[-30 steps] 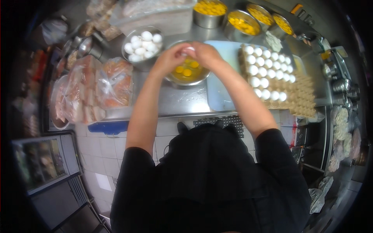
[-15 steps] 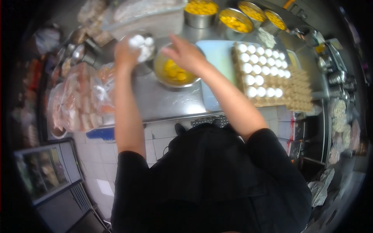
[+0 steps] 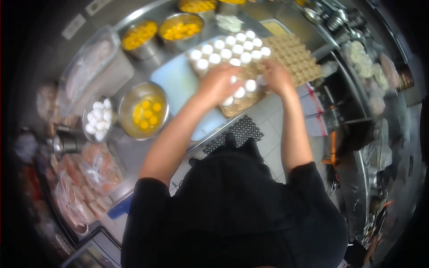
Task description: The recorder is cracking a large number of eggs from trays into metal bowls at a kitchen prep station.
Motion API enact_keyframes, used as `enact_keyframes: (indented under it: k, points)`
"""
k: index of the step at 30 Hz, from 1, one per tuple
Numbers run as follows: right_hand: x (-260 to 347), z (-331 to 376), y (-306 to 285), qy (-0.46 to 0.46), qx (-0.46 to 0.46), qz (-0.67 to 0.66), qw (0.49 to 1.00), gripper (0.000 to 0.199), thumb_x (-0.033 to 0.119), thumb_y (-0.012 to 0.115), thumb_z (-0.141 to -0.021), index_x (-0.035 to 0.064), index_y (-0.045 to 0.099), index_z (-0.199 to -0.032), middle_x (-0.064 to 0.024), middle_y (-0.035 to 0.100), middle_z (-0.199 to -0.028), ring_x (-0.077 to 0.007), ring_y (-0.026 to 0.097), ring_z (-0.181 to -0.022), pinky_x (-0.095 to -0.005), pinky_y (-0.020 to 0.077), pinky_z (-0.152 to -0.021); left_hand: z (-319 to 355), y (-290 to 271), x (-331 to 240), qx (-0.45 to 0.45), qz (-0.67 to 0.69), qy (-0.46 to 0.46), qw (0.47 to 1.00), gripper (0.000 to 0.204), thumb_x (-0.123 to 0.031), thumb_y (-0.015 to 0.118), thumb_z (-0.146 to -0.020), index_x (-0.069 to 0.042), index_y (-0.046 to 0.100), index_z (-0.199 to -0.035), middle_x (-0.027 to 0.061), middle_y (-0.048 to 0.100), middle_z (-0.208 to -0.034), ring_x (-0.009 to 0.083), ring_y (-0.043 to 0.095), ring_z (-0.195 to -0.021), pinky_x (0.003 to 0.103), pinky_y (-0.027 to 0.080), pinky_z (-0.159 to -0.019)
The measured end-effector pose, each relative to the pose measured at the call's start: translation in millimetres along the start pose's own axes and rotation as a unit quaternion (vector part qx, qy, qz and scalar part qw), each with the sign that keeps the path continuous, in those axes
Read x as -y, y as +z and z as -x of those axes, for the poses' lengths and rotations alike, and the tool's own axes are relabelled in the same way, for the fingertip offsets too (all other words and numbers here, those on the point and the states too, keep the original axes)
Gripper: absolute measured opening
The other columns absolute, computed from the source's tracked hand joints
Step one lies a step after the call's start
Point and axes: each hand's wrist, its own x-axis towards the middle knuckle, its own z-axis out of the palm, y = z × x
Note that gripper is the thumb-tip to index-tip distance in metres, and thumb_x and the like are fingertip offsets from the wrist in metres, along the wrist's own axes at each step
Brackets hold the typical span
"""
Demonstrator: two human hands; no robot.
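A brown cardboard egg tray (image 3: 255,70) holding rows of white eggs (image 3: 245,57) lies partly on a light blue cutting board (image 3: 172,80). Both my hands are over its near rows. My left hand (image 3: 219,85) has its thumb and fingers around a white egg (image 3: 233,79), partly hidden. At the tray's right side, my right hand (image 3: 278,77) curls its fingers at another egg (image 3: 262,80); blur softens the fingertips. Left of the board stands a steel bowl (image 3: 165,117) with several yolks in clear egg white. Beside it is a smaller container of white eggshells (image 3: 98,119).
Steel pots of yellow pieces (image 3: 182,29) line the back. A clear plastic tub (image 3: 105,71) sits at the back left, with bagged pinkish meat (image 3: 96,167) nearer. An empty egg tray (image 3: 297,58) adjoins the full one; the counter's front edge runs below the board.
Both hands have moved from the shell container and yolk bowl rightward to the egg tray. My view has turned right with them.
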Motion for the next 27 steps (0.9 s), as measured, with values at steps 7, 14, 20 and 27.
enact_keyframes:
  k: [7,14,20,27]
  points:
    - [-10.2,28.8,-10.1,-0.083,0.113,0.086,0.986,0.045,0.0,0.056,-0.078,0.0138,0.063,-0.121,-0.012,0.056,-0.114,-0.0338,0.057,-0.109,-0.0398,0.0476,-0.092,-39.7,56.3,-20.7,0.137,-0.107,0.024,0.984,0.038,-0.024,0.071,-0.079,-0.015,0.063,-0.115,0.0144,0.063,-0.102,0.0338,0.061,-0.098,0.044,0.048,-0.086]
    - [-41.4,18.4,-12.0,-0.042,0.113,-0.139,0.983,0.044,0.005,0.07,-0.075,0.0065,0.053,-0.116,-0.0127,0.059,-0.108,-0.0253,0.061,-0.101,-0.0353,0.0491,-0.087,-14.7,-3.5,2.0,0.054,0.308,-0.11,0.944,0.038,-0.015,0.067,-0.085,-0.013,0.06,-0.123,0.0073,0.061,-0.103,0.0189,0.06,-0.09,0.031,0.05,-0.079]
    - [42.5,69.7,-1.5,-0.036,0.17,-0.546,0.82,0.045,0.01,0.073,-0.079,0.006,0.053,-0.119,-0.0029,0.06,-0.111,-0.0124,0.057,-0.099,-0.0293,0.0504,-0.082,105.4,-54.8,33.5,-0.062,0.363,-0.251,0.895,0.045,-0.01,0.069,-0.081,-0.009,0.049,-0.121,0.0022,0.056,-0.108,0.013,0.056,-0.096,0.027,0.048,-0.081]
    - [124.3,101.9,125.6,-0.206,0.165,-0.3,0.917,0.045,0.012,0.07,-0.079,0.0047,0.053,-0.12,-0.0158,0.059,-0.111,-0.0314,0.059,-0.104,-0.0383,0.0476,-0.088,210.3,17.1,42.8,-0.107,-0.067,-0.301,0.945,0.043,-0.02,0.074,-0.08,-0.006,0.053,-0.115,0.0153,0.056,-0.107,0.0349,0.059,-0.097,0.04,0.05,-0.079]
